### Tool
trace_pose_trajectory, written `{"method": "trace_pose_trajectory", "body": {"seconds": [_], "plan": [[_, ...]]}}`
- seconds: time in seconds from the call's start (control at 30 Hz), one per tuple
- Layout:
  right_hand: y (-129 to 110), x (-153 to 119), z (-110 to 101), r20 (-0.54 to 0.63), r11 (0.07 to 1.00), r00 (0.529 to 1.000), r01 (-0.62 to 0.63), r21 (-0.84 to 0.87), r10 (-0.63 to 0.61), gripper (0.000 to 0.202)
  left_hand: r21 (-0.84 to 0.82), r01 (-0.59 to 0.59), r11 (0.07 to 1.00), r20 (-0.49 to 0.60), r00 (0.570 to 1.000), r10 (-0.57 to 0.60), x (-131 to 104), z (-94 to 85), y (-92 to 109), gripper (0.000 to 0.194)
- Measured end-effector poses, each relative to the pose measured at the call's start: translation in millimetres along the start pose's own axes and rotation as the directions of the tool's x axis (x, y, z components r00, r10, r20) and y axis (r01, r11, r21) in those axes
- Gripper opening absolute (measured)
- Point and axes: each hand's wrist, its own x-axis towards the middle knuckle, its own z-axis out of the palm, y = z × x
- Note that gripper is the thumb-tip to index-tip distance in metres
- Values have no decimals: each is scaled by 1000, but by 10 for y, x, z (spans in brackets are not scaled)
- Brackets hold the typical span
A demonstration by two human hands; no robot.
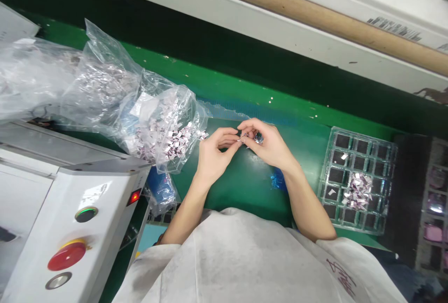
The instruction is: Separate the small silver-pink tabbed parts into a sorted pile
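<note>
Green matting covers the table [245, 186], and over its middle both hands meet. The left hand [215, 147] pinches its fingertips toward the right hand [269, 147], which is curled around a small cluster of shiny metal pieces [257, 138]; one piece seems gripped between the two. This looks like the picking-apart step. Next would call for a fine pinch to free a single piece. An open plastic bag [164, 135] of similar pieces lies toward the left edge, and a clear compartment tray [357, 179] near the right edge holds a small pile.
</note>
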Motion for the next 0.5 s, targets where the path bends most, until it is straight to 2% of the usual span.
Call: {"method": "trace_pose_trajectory", "body": {"seconds": [0.1,0.2,0.27,0.33,0.5], "plan": [[6,-10,-34,-49,998,998,-28,-64,25,22,251,-131,959,-1,991,136,-16,-174,62,29],[31,3,-56,-80,981,995,-76,-179,63,20,545,-302,782,136,952,273,-22,-320,105,27],[50,19,-60,-94,960,994,-82,-266,59,22,615,-377,692,232,926,297,-25,-340,105,28],[60,33,-60,-116,943,992,-80,-322,44,24,642,-406,651,278,914,297,-35,-314,89,27],[94,62,-112,-221,930,975,-94,-356,14,18,705,-360,611,227,931,286,-94,-347,47,26]]}}
